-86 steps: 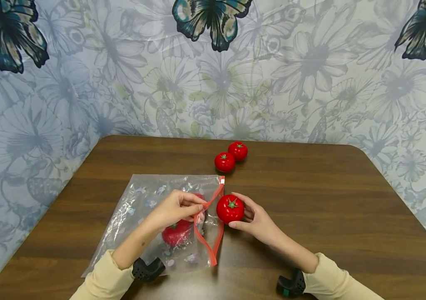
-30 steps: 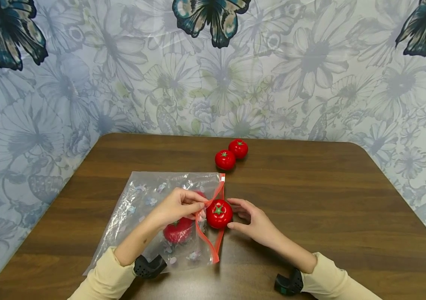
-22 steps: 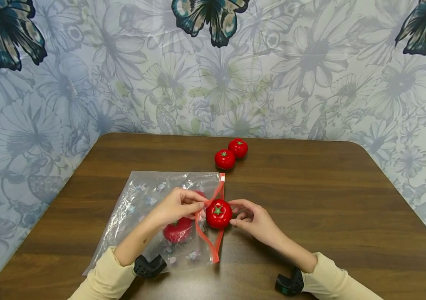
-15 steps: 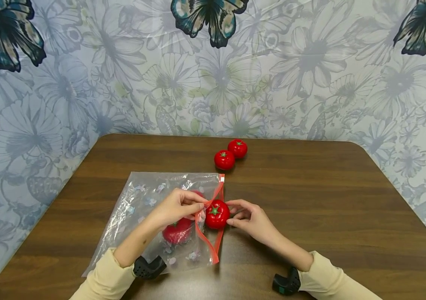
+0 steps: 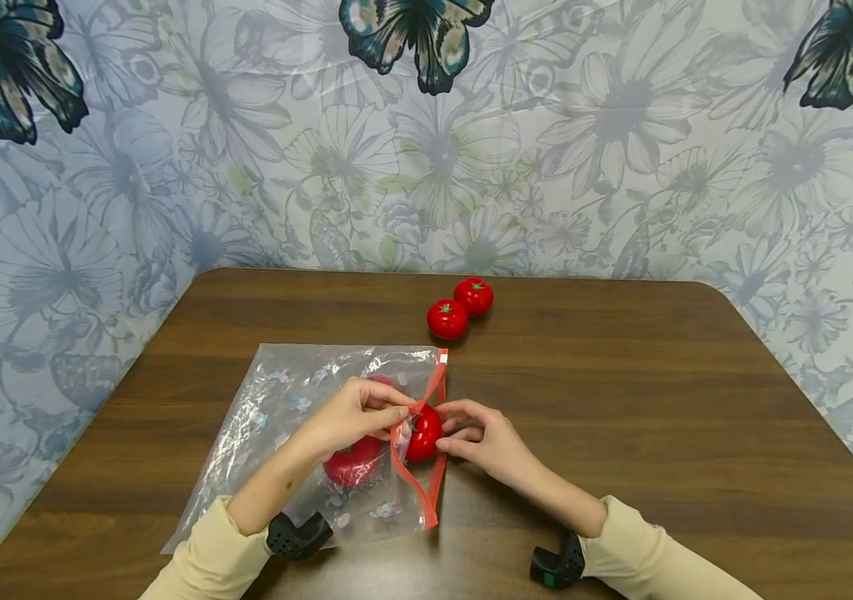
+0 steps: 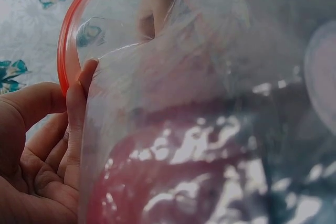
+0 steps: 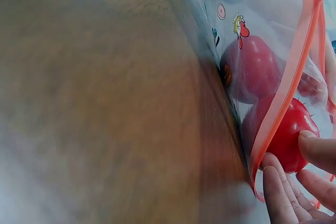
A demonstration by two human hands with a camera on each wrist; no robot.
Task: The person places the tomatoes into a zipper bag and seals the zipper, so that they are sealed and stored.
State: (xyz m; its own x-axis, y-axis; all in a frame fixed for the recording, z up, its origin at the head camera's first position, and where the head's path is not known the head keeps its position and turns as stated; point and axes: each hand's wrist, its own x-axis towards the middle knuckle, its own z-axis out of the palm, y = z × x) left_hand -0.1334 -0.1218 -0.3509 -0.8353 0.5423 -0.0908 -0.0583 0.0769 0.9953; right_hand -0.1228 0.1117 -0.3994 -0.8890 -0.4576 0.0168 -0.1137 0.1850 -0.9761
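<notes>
A clear zip bag (image 5: 246, 450) with a red zip edge (image 5: 413, 490) lies on the table, its mouth spread toward the right. My left hand (image 5: 355, 414) pinches the upper zip edge and holds it up. In the mouth sits a red tomato (image 5: 424, 437) with a green stem, partly covered by the bag. My right hand (image 5: 486, 442) touches the tomato's right side with thumb and fingertips; the right wrist view shows the thumb (image 7: 317, 148) on it and the fingers (image 7: 281, 190) by the lower zip edge. Further inside the bag lies another tomato (image 5: 354, 465), and part of more red shows behind my left hand.
Two more tomatoes, a nearer one (image 5: 447, 320) and a farther one (image 5: 474, 297), stand side by side beyond the bag. The brown wooden table (image 5: 621, 375) ends at a flower-patterned backdrop (image 5: 621, 167) with butterflies.
The tomato has moved left from outside the zip edge into the bag's mouth, with my right hand following. The right fingers briefly drew back from it. My left hand keeps its hold on the zip edge.
</notes>
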